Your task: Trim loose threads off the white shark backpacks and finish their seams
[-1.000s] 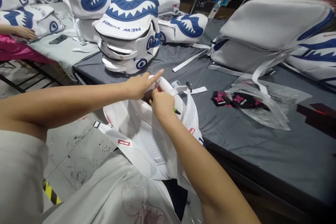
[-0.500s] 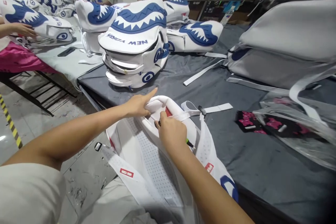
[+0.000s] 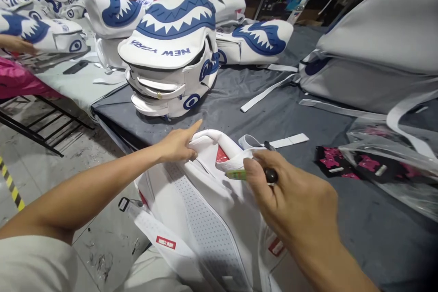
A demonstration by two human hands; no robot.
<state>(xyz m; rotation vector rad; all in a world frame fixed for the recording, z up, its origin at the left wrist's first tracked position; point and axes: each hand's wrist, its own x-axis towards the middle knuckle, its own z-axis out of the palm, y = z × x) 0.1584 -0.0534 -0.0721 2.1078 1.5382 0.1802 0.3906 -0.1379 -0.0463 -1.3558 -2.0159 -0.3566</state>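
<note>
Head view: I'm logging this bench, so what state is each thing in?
White backpack: back panel up, hanging off the table edge.
Left hand: pinching the top handle.
Right hand: closed on a green pen.
Shark backpack: lying flat, flap open.
Plastic bag: lying crumpled, pink-black items inside.

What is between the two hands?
In the head view, the white backpack's top handle and a red patch lie between the left hand and right hand.

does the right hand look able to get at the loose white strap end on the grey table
Probably yes: the right hand, holding a green pen, is just short of the strap end, with only bare grey table between.
</note>
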